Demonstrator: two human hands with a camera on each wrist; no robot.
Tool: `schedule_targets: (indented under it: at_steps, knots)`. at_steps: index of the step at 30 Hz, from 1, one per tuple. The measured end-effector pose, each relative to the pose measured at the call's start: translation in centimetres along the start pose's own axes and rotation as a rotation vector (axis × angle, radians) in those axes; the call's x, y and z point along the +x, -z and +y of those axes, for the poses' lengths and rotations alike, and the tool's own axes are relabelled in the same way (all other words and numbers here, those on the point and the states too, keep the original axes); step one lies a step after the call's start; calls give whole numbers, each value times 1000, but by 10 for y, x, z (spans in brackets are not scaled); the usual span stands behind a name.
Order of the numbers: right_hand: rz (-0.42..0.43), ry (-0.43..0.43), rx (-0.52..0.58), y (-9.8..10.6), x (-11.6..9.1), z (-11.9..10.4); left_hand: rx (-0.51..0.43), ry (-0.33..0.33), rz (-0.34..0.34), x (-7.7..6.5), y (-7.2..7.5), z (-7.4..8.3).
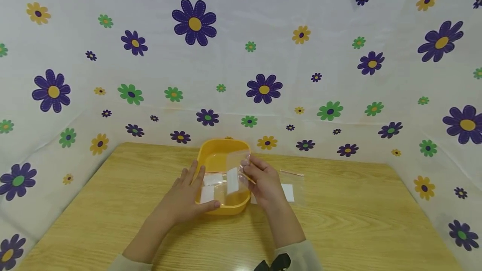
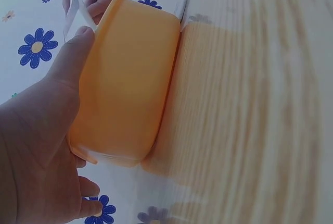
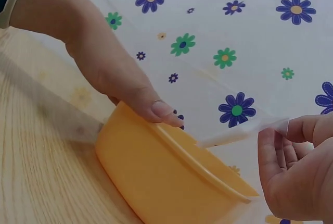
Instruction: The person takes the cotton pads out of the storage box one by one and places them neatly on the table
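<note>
A yellow plastic basin (image 1: 222, 210) stands on the table, with clear zip bags (image 1: 213, 180) holding white pieces inside it. My left hand (image 1: 181, 198) rests at its left side, fingers spread and straight, the thumb lying over the near rim. In the left wrist view the left hand (image 2: 47, 109) touches the basin wall (image 2: 125, 83). My right hand (image 1: 266, 181) pinches a clear zip bag (image 1: 232, 181) with a white piece inside, held over the basin's right part. From the right wrist view, thumb and fingers of the right hand (image 3: 296, 166) grip the bag's edge.
Another clear zip bag (image 1: 298, 193) with a white piece lies on the wooden table (image 1: 350, 212), right of the basin and partly behind my right hand. A flower-printed white cloth (image 1: 226, 66) hangs behind the table and along both sides, close to the basin's far end.
</note>
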State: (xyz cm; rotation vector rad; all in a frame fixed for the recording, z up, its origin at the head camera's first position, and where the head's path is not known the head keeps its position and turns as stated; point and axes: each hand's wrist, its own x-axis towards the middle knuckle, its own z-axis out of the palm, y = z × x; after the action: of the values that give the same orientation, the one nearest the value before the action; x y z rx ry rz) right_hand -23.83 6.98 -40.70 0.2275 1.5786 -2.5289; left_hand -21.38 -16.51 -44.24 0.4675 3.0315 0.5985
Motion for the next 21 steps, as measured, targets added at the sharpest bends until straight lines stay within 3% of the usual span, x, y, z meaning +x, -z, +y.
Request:
schedule_targets:
  at_steps: [12, 21]
  knots:
    - [-22, 7, 58, 12, 0, -10, 3, 5, -8, 1, -1, -4]
    - [59, 1, 73, 24, 1, -16, -3, -10, -8, 0, 1, -3]
